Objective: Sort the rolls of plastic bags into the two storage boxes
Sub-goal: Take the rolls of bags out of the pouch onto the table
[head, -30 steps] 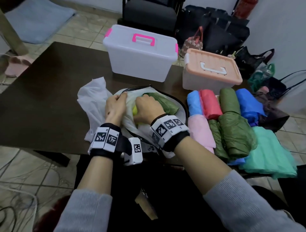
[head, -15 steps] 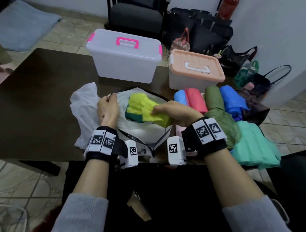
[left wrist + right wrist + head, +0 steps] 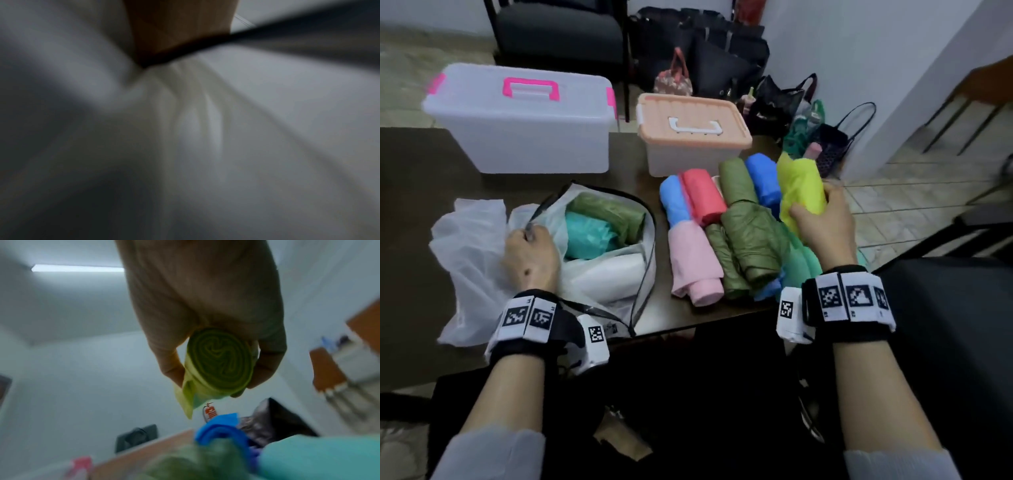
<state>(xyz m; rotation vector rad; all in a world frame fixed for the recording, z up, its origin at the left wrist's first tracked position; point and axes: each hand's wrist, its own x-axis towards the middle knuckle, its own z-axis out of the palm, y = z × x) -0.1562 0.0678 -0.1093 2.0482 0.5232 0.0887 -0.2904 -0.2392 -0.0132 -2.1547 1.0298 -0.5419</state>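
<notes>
While the right hand (image 3: 822, 222) carries the yellow roll (image 3: 801, 190) above the far right side of the table, its fingers are wrapped around the roll, probably to lay it next to the row of rolls (image 3: 722, 233) that lie side by side on the dark table (image 3: 431, 192). The left hand (image 3: 530, 253) pinches the edge of the clear bag (image 3: 613, 284) and holds its mouth wide, I think so that the green and teal rolls inside are easy to reach. Both storage boxes, the pink-handled box (image 3: 524, 137) and the peach-lid box (image 3: 688, 137), stand behind with lids on, so no roll is sorted yet. From the left wrist view, only blurred white plastic (image 3: 195, 129) gathered under the fingers (image 3: 179, 29) shows. From the right wrist view, thumb and fingers (image 3: 265, 368) clasp the yellow roll (image 3: 220, 360) at its spiral end, and a loose flap hangs down.
</notes>
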